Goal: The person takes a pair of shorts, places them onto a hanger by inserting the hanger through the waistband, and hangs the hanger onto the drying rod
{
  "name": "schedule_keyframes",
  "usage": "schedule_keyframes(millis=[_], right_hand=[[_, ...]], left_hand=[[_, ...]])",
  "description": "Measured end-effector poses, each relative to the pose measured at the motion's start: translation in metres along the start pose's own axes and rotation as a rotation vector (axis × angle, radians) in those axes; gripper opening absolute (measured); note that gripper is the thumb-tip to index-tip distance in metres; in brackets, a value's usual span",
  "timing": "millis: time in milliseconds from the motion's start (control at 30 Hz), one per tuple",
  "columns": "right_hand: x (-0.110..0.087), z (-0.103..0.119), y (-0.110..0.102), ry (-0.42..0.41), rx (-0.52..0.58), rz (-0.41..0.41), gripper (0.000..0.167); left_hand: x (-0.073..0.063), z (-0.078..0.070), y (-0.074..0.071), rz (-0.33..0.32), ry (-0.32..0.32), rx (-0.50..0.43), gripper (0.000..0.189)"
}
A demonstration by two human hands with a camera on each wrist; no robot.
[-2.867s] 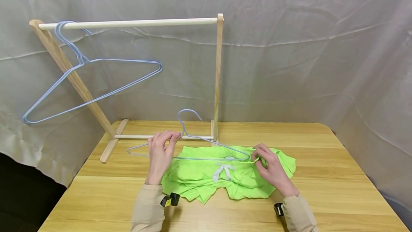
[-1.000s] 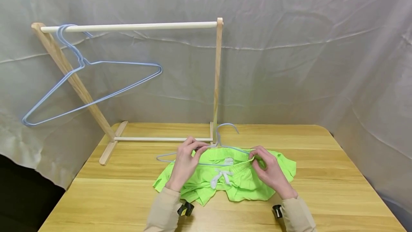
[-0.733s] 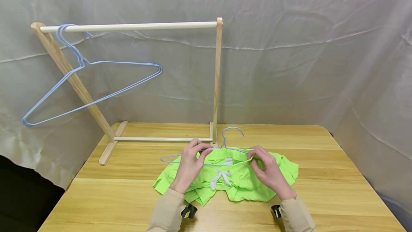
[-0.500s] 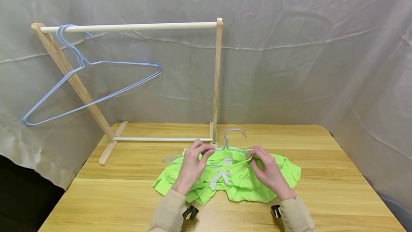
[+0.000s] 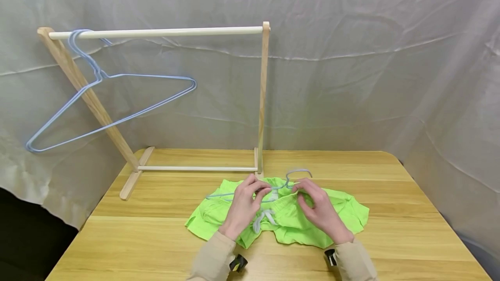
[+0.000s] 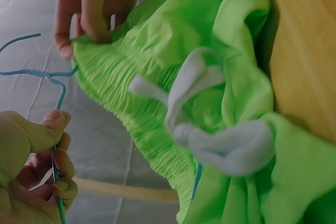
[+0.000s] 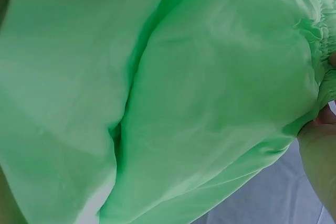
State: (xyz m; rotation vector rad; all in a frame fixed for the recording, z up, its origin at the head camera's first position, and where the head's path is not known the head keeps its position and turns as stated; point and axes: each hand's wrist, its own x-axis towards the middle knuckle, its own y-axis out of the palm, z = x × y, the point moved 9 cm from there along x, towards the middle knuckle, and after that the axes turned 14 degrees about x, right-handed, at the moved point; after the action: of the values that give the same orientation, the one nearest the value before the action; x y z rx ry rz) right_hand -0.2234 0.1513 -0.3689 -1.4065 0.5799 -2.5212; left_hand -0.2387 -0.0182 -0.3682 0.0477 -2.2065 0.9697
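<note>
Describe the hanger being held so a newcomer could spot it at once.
On the wooden table, find the bright green shorts with the white drawstring. At their waistband, a thin blue wire hanger is in the left hand's grip. The other hangers hang on the rack; this one alone is off it.

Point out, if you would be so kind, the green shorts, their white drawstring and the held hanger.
Green shorts (image 5: 287, 219): head view, on the front fabric.
White drawstring (image 6: 182, 134): left wrist view, on the bow's knot.
Held hanger (image 6: 38, 73): left wrist view, on the twisted wire neck.
</note>
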Motion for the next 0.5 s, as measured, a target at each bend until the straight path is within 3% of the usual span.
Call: schedule_keyframes(millis=[233, 500], right_hand=[[-0.0003, 0.0018, 0.0044, -0.024, 0.001, -0.001, 0.042], [-0.0029, -0.0035, 0.0043, 0.039, -0.021, -0.012, 0.045]], left_hand=[[-0.0022, -0.0027, 0.0071, 0.026, -0.005, 0.011, 0.009], [-0.0027, -0.0006, 0.0098, 0.059, -0.032, 0.011, 0.012]])
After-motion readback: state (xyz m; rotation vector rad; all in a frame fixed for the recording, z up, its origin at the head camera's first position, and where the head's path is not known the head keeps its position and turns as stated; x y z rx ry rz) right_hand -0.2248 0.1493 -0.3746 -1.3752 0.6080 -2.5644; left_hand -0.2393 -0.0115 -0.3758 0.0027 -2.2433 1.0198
